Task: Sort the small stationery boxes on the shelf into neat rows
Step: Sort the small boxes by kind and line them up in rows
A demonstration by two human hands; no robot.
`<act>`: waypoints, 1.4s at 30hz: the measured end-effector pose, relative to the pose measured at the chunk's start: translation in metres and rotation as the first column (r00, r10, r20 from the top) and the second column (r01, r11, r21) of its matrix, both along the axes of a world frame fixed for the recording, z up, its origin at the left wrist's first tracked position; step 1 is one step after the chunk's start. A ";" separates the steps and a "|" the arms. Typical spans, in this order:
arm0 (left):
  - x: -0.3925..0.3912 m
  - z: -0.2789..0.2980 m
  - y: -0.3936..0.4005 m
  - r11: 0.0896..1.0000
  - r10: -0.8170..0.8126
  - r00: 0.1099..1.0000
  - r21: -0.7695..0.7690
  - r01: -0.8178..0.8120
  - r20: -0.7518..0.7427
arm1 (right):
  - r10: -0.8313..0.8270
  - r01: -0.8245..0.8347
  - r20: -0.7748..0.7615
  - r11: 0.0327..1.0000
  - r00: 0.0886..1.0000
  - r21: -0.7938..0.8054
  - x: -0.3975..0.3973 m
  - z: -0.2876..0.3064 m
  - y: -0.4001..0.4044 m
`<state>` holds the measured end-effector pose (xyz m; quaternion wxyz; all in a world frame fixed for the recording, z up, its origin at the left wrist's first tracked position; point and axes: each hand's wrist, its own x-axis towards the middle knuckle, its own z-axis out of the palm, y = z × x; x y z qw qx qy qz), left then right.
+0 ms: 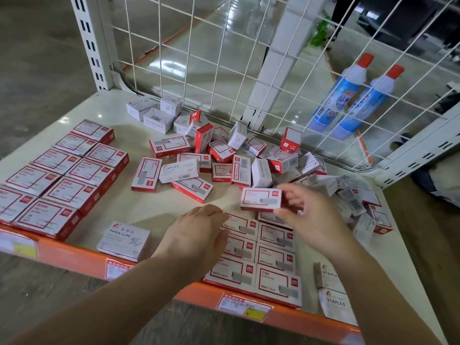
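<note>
My right hand (308, 215) grips a red-and-white staple box (260, 199) just above the far end of a two-column block of matching staple boxes (273, 260) at the shelf's front edge. Fingers curled down, my left hand (196, 235) rests on the left column of that block and holds nothing. A tidy grid of larger red-and-white boxes (57, 175) fills the left side. Loose boxes lie jumbled in a pile (224, 155) across the middle and back right. A white paper clips box (124, 241) stands alone near the front.
The cream shelf (119, 202) has an orange front rail (74, 255) with price labels. White staples boxes (332, 295) sit at the front right. A white wire grid (224, 58) closes the back, with two blue bottles (348, 95) behind it.
</note>
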<state>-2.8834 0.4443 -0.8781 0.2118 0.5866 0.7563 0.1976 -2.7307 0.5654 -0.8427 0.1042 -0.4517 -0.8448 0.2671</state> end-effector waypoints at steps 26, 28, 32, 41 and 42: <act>0.002 -0.008 0.012 0.997 0.078 0.991 -0.013 -0.078 0.108 | 0.125 -0.132 0.158 0.991 0.980 0.031 -0.008 -0.027 0.007; 0.003 -0.008 0.014 0.997 0.077 0.993 -0.012 -0.076 0.094 | 0.113 -0.123 0.216 0.992 0.970 0.033 -0.005 -0.029 0.011; 0.003 -0.008 0.018 0.997 0.077 0.995 -0.019 -0.076 0.065 | 0.105 -0.114 0.273 0.993 0.956 0.017 -0.003 -0.031 0.019; 0.003 -0.008 0.021 0.997 0.059 0.998 -0.045 -0.057 0.034 | 0.048 -0.064 0.201 0.995 0.978 0.076 -0.002 -0.033 0.024; 0.003 -0.008 0.022 0.997 0.062 0.997 -0.043 -0.061 0.036 | 0.046 -0.063 0.185 0.994 0.982 0.091 -0.003 -0.032 0.023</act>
